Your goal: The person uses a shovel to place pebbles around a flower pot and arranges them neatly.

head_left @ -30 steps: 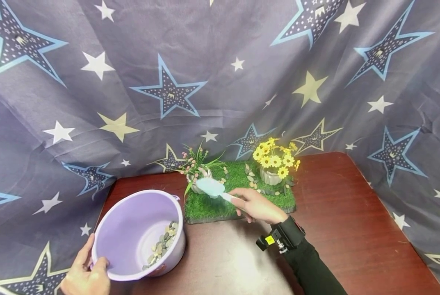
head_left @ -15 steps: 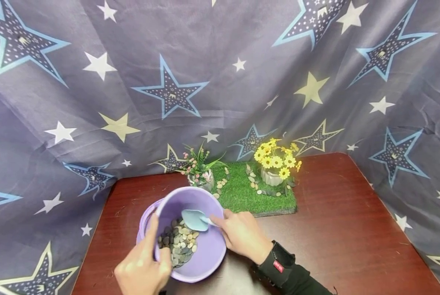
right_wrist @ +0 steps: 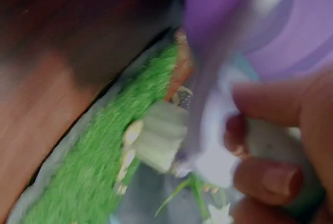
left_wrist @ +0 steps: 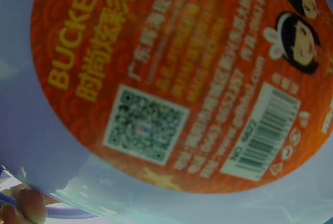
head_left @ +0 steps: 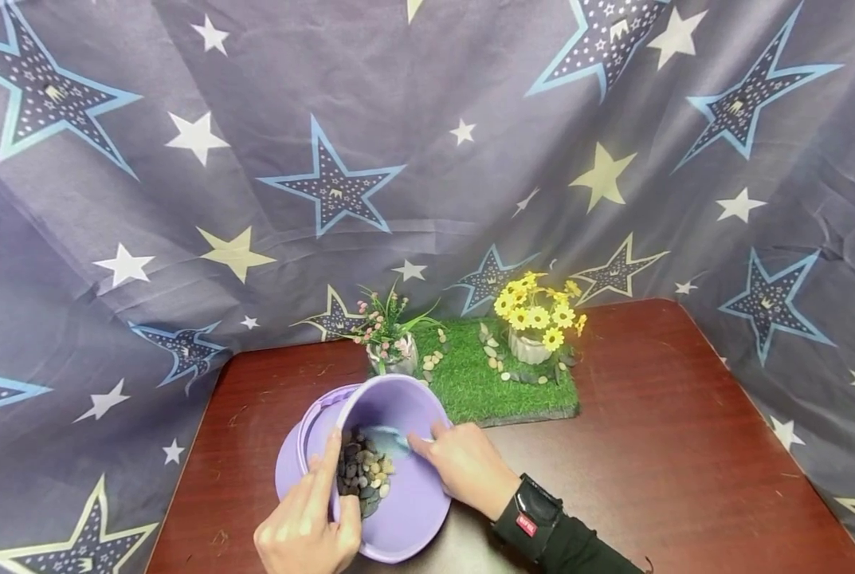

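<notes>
A light purple bucket (head_left: 413,518) is tipped toward the right, its mouth facing me. My left hand (head_left: 308,522) grips its rim, thumb inside. Grey and tan pebbles (head_left: 370,478) are heaped against the bucket's left inner wall. My right hand (head_left: 470,470) holds a pale blue toy shovel (head_left: 387,438) by its handle at the right rim, the blade inside beside the pebbles. In the blurred right wrist view, the fingers (right_wrist: 265,180) curl round the pale handle. A round orange label (left_wrist: 151,68) covers much of the bucket's outside in the left wrist view.
Behind the bucket lies an artificial grass mat (head_left: 499,391). It bears a pot of pink flowers (head_left: 391,335), a pot of yellow flowers (head_left: 535,327) and several loose stones (head_left: 495,363). A star-patterned curtain (head_left: 427,191) hangs behind the brown table (head_left: 649,446).
The bucket has moved right and tipped, its pebbles gathering at the left wall. My right hand has brought the shovel from above the mat down into the bucket, its blade now lower against the pebbles.
</notes>
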Available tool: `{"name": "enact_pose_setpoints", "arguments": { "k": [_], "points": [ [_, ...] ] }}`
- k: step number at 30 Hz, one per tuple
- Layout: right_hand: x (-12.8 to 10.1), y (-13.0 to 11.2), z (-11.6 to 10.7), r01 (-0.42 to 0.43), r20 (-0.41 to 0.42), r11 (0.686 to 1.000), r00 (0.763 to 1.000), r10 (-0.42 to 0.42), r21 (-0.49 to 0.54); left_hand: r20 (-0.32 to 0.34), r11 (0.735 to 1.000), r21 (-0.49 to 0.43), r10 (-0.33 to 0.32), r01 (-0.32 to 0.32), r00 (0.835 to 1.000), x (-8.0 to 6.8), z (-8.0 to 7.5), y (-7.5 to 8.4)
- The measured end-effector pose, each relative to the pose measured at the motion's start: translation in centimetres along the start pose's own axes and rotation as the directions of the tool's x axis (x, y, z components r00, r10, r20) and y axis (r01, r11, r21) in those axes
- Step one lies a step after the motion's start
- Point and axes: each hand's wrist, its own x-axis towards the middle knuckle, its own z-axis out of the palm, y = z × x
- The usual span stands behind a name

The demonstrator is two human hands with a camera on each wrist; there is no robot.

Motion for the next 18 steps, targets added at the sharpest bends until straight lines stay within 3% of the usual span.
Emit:
{"name": "enact_pose_setpoints", "arguments": {
  "k": [3,6,9,12,18],
  "points": [
    [-0.1,0.0,-0.6,0.021,0.085,0.998,0.996,-0.027,0.065,0.005,1.0,-0.003,0.0,0.0,1.0,-0.1,-0.1,0.0],
    [-0.3,0.4,-1.3,-0.011,0.191,0.975,0.981,-0.033,0.221,0.027,1.0,-0.005,-0.019,0.019,0.999,-0.1,-0.3,-0.1],
    [-0.6,1.0,-1.7,-0.081,0.287,0.913,0.957,-0.042,0.401,0.036,0.999,0.0,-0.04,0.04,0.999,0.1,-0.5,-0.1],
    [-1.0,1.7,-1.8,-0.131,0.33,0.839,0.942,-0.06,0.528,0.029,0.999,0.001,-0.043,0.043,0.999,0.3,-0.6,0.0],
    [-2.1,2.6,-1.3,-0.232,0.35,0.73,0.937,-0.011,0.643,0.026,0.998,-0.008,-0.058,0.058,0.998,-0.2,-0.6,-0.6]
  ]
}}
